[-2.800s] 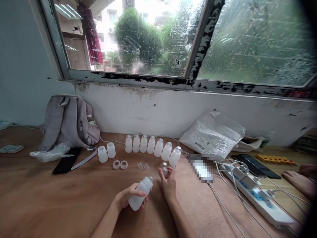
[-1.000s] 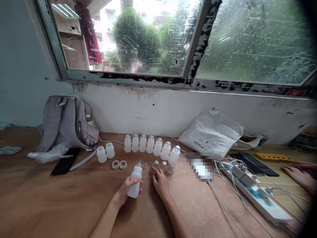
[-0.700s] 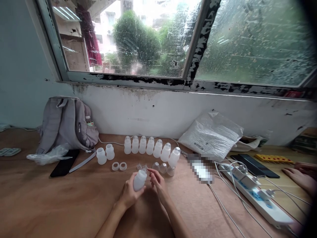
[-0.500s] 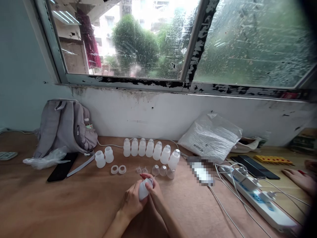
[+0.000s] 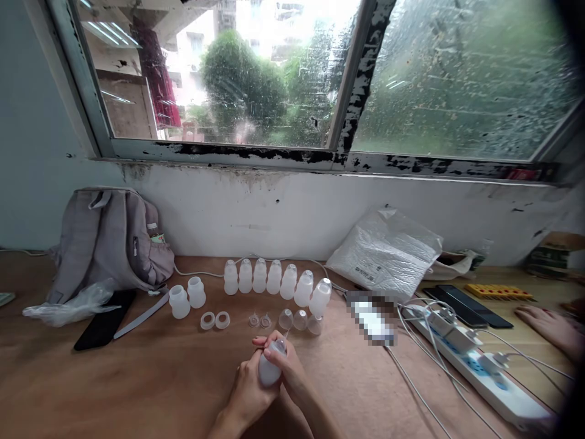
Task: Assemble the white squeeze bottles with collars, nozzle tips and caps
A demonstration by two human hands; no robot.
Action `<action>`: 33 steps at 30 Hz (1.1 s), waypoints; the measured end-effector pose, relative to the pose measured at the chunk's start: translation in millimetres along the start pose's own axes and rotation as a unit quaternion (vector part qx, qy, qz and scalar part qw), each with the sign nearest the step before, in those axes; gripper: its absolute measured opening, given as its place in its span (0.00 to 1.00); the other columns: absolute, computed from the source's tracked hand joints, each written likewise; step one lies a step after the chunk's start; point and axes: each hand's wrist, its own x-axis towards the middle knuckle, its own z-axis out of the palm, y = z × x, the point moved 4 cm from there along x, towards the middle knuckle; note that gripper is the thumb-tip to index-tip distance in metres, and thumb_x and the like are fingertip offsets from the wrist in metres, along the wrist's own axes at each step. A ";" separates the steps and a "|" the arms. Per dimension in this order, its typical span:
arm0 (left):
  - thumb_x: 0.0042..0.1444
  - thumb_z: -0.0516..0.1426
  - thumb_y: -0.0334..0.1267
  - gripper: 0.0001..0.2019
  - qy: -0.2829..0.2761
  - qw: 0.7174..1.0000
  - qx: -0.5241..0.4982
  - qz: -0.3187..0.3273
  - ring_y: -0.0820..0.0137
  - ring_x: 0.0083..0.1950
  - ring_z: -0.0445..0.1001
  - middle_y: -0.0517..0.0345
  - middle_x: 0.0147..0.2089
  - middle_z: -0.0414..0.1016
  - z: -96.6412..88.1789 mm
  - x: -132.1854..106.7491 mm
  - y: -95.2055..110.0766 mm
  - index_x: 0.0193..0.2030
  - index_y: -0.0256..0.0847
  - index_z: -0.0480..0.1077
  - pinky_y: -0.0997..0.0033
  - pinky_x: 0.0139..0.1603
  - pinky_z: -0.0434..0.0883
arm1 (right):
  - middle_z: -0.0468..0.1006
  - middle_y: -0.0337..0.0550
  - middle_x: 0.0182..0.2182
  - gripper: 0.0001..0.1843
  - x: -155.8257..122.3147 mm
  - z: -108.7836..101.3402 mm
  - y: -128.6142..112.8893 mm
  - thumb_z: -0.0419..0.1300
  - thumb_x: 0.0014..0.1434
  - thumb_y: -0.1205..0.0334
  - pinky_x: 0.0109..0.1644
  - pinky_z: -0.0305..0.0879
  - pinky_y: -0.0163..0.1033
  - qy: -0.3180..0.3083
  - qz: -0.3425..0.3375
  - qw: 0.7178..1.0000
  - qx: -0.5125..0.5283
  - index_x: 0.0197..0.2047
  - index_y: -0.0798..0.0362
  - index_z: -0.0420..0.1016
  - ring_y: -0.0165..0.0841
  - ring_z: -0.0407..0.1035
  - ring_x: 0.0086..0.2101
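Observation:
Between my two hands is a translucent white baby bottle [image 5: 269, 369], tilted, its clear top pointing up and away from me. My left hand [image 5: 249, 385] wraps the bottle's body, while my right hand [image 5: 289, 361] closes around its top end. Beyond them lie two small clear nipples [image 5: 259, 321], two white collar rings [image 5: 215, 321] and several clear dome caps [image 5: 293, 319]. A curved row of capped bottles [image 5: 274, 277] stands farther back. Two open bottle bodies [image 5: 187, 297] stand to the left.
At the back left a grey backpack [image 5: 109, 238] leans by the wall, with a plastic bag [image 5: 73, 303] and black phone [image 5: 104, 320] before it. A silvery mailer bag [image 5: 386, 250], power strip [image 5: 484, 366] and cables are on the right. Another person's hand [image 5: 548, 329] rests at far right.
The bottle has turned slightly in my hands, and my right fingers have shifted over its top. The camera view has moved a little. Both hands still hold the bottle.

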 end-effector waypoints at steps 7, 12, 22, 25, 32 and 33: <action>0.39 0.58 0.35 0.08 -0.087 0.955 -0.257 -0.118 0.70 0.22 0.66 0.58 0.23 0.68 17.1 -5.1 -1.1 0.28 0.36 0.69 0.73 0.22 0.60 | 0.76 0.48 0.36 0.14 -3.1 -3.9 -6.0 0.65 0.39 0.54 0.50 0.55 0.44 -0.073 0.017 0.997 0.011 0.25 0.53 0.67 0.41 0.64 0.47; 0.43 0.54 0.44 0.15 -0.234 0.742 -0.577 -0.249 0.76 0.18 0.64 0.59 0.24 0.64 32.8 -20.5 -8.8 0.33 0.33 0.67 0.75 0.18 0.59 | 0.72 0.50 0.45 0.21 -8.7 -6.8 -1.1 0.64 0.40 0.49 0.38 0.61 0.39 -0.135 0.086 0.984 0.075 0.35 0.52 0.69 0.37 0.67 0.38; 0.50 0.51 0.52 0.20 -0.182 0.731 -0.622 -0.214 0.77 0.19 0.65 0.59 0.26 0.65 18.3 -6.6 -19.0 0.41 0.35 0.66 0.77 0.18 0.60 | 0.69 0.39 0.28 0.11 11.4 -18.7 5.8 0.58 0.52 0.53 0.31 0.59 0.32 0.006 0.036 0.992 0.125 0.33 0.52 0.68 0.28 0.64 0.27; 0.52 0.46 0.58 0.26 -0.187 0.755 -0.570 -0.265 0.74 0.19 0.67 0.57 0.26 0.67 25.6 -7.6 -17.4 0.40 0.35 0.66 0.75 0.18 0.62 | 0.66 0.37 0.24 0.11 9.7 -21.9 5.3 0.59 0.51 0.55 0.25 0.55 0.30 0.032 0.021 0.991 0.128 0.27 0.53 0.67 0.25 0.59 0.23; 0.51 0.46 0.60 0.29 -0.185 0.776 -0.536 -0.276 0.73 0.20 0.69 0.56 0.28 0.69 25.7 -6.4 -20.8 0.49 0.36 0.62 0.76 0.18 0.64 | 0.68 0.40 0.25 0.11 13.1 -31.3 7.8 0.61 0.48 0.57 0.19 0.48 0.29 0.043 0.045 0.992 0.114 0.32 0.56 0.73 0.25 0.57 0.21; 0.51 0.46 0.60 0.29 -0.184 0.778 -0.533 -0.277 0.73 0.20 0.69 0.56 0.28 0.69 25.6 -6.4 -21.9 0.49 0.36 0.62 0.76 0.18 0.64 | 0.69 0.41 0.27 0.12 13.5 -32.3 8.0 0.60 0.48 0.57 0.19 0.49 0.30 0.045 0.044 0.991 0.117 0.33 0.56 0.73 0.25 0.58 0.21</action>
